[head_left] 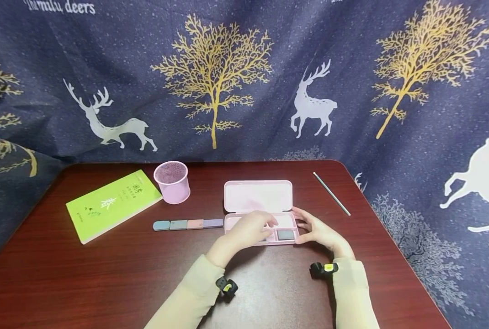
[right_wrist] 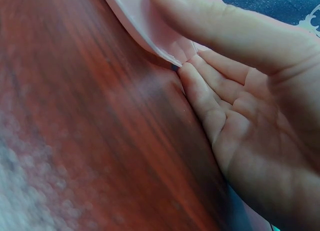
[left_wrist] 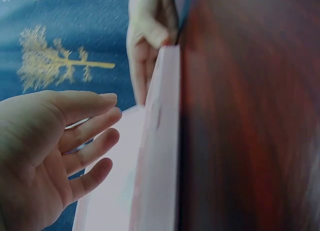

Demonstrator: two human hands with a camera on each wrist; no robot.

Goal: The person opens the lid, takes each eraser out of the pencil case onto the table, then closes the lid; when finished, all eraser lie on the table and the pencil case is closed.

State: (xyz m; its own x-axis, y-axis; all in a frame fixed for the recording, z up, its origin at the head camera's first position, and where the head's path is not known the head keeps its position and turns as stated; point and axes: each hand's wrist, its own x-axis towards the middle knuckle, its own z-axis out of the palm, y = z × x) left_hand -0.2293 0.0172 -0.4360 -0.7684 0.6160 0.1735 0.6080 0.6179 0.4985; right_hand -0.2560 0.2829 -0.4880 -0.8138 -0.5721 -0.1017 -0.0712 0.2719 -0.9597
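A pink hinged case [head_left: 258, 195] lies on the table with its lid tilted back and its divided tray facing up. In its front right compartment sits a grey block [head_left: 286, 235]. Over the tray's left and middle part hovers my left hand [head_left: 248, 230], fingers loosely bent; the left wrist view shows nothing in its palm [left_wrist: 35, 156]. My right hand [head_left: 320, 231] grips the tray's right end, thumb near the front corner and fingers along the side. In the right wrist view its fingertips [right_wrist: 192, 78] touch the case's edge. My left hand partly hides the tray.
Left of the case, a row of small coloured blocks [head_left: 187, 224] lies end to end. Farther left are a pink mesh pen holder [head_left: 173, 187] and a green book [head_left: 113, 205]. A thin pale green stick [head_left: 332, 193] lies at the right. Behind the table [head_left: 104, 283] hangs a patterned cloth [head_left: 244, 82].
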